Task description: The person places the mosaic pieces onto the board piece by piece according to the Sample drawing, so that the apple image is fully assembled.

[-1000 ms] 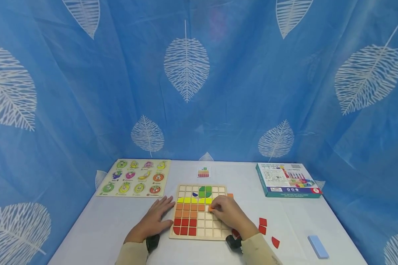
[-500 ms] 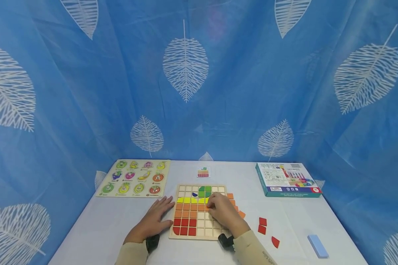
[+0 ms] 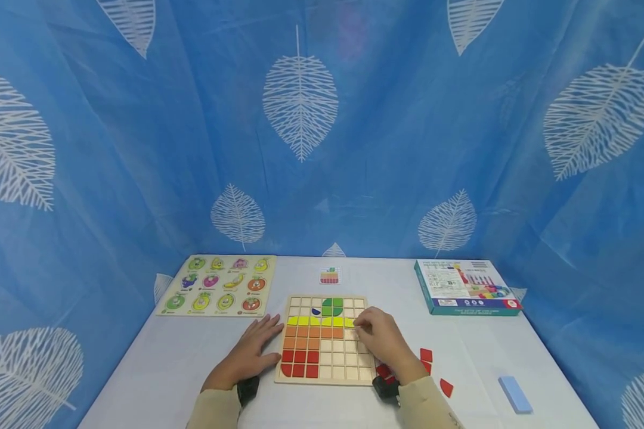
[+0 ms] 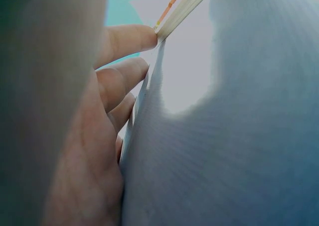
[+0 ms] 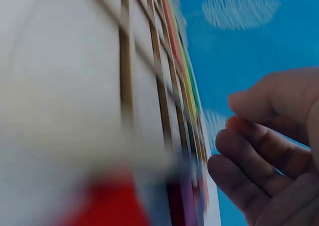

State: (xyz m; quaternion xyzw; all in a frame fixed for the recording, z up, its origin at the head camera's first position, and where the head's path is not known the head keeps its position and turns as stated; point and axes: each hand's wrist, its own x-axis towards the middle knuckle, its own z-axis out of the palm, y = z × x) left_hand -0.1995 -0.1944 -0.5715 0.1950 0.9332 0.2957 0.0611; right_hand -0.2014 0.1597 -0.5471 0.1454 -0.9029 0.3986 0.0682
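A wooden grid board (image 3: 333, 374) bears yellow, orange, red, green and dark blue tiles in the head view. My left hand (image 3: 252, 351) lies spread at the board's left side, fingertips touching its edge; the left wrist view shows straight fingers (image 4: 130, 41) against the wood. Over the board's right edge is my right hand (image 3: 383, 339), fingers bent, beside the yellow row (image 3: 327, 322). In the right wrist view, nothing shows between its thumb and fingers (image 5: 237, 141). An orange tile (image 3: 338, 333) ends the upper orange row. Loose orange tiles on the right are hidden by the hand.
Red tiles (image 3: 426, 355) and a red quarter-round tile (image 3: 446, 388) lie right of the board. Farther right is a light blue block (image 3: 515, 394). A fruit puzzle (image 3: 217, 286), a pattern card (image 3: 330, 275) and a colourful box (image 3: 469, 288) stand toward the back.
My right hand has set the orange tile into the upper orange row, let go and moved right toward the board's edge. The left hand stays in place.
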